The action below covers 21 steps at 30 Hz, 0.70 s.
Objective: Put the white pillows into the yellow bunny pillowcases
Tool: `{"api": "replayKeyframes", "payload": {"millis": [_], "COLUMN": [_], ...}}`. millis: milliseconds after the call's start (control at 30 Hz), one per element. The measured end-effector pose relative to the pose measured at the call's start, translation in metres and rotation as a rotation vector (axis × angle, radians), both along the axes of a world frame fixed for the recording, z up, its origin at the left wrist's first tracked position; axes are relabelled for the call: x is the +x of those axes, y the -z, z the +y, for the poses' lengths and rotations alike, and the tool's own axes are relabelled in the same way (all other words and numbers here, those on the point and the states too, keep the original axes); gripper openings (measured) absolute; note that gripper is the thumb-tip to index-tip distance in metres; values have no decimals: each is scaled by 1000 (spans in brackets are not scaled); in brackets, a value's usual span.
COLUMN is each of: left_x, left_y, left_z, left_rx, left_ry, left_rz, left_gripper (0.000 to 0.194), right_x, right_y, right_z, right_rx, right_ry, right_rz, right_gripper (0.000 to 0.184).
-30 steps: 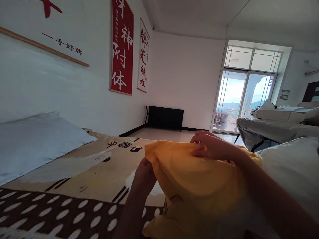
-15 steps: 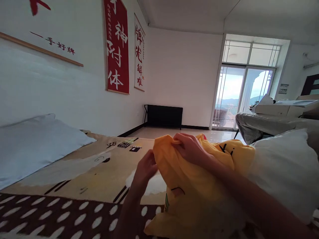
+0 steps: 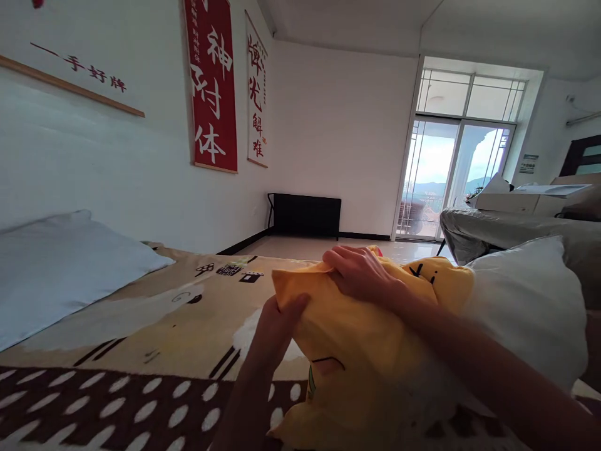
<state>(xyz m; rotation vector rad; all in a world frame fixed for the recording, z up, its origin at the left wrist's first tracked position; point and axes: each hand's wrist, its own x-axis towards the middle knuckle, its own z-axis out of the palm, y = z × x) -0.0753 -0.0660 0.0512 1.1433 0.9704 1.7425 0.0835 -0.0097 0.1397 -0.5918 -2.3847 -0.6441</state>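
The yellow cover [image 3: 361,341] lies at the near centre, over the patterned blanket [image 3: 206,338], its right end meeting a white pillow [image 3: 526,307]. The left hand [image 3: 279,326] pinches its left corner — thumb on the near face — while the right hand [image 3: 354,272] has its fingers clamped on the far edge. A pale pillow [image 3: 70,275] lies left.
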Motion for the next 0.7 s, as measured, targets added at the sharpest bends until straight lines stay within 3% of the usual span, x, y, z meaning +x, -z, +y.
{"api": "replayKeyframes", "payload": {"millis": [67, 133, 233, 333, 400, 567, 700], "left_x": [-4, -4, -1, 2, 0, -8, -12], "left_y": [2, 0, -8, -15, -16, -14, -15], "left_z": [4, 5, -4, -16, -21, -22, -24], "left_rx": [28, 62, 97, 99, 114, 101, 119], "left_ry": [44, 6, -153, -344, -355, -284, -310], "left_rz": [-75, -61, 123, 342, 402, 353, 290], "left_gripper": [50, 51, 45, 31, 30, 32, 33], "right_x": [0, -3, -9, -10, -3, 43, 80], "right_y": [-2, -2, 4, 3, -6, -42, -50], "right_z": [-4, -8, -14, -15, -10, 26, 57], "right_rx": [-52, -128, -221, -342, -476, -831, -1045], "right_ry": [-25, -46, -85, -222, -281, -146, -25], "right_rz": [-6, -9, 19, -5, -70, -207, -436], "right_gripper": [8, 7, 7, 6, 7, 31, 13]}}
